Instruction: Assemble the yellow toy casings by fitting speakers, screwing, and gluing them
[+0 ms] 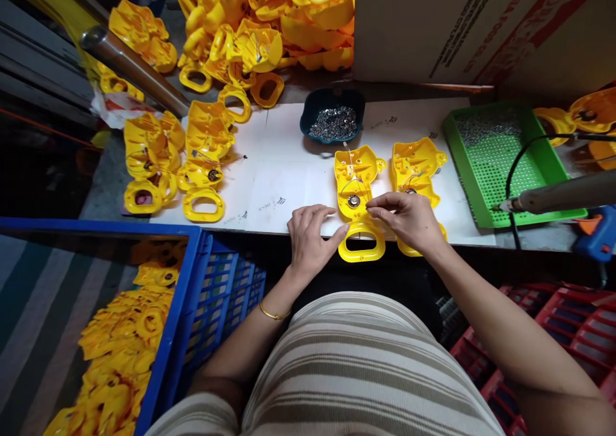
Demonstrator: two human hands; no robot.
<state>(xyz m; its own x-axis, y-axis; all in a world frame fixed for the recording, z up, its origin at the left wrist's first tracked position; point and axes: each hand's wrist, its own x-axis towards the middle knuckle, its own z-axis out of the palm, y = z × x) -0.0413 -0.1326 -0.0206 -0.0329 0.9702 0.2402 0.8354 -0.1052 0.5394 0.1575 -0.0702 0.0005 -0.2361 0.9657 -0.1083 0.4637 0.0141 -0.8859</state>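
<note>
In front of me on the white board lies a yellow plastic shell [359,167] with a ring-shaped handle, thin wires and a round metal-centred part inside. My left hand [310,234] is at its left, fingers apart, the thumb by the top of the handle. At the shell's right edge, my right hand [407,217] pinches thumb and forefinger together beside the round part; what is between the fingertips is too small to make out. A second yellow shell [418,157] lies to the right, partly hidden under my right hand.
Behind the shells stands a dark bowl [308,128] of small metal pieces. A green tray [462,179] is at right, near a grey rod tool [568,192]. Yellow shells [206,134] lie left and pile up behind. A blue crate [192,282] stands lower left, red crates [577,333] lower right.
</note>
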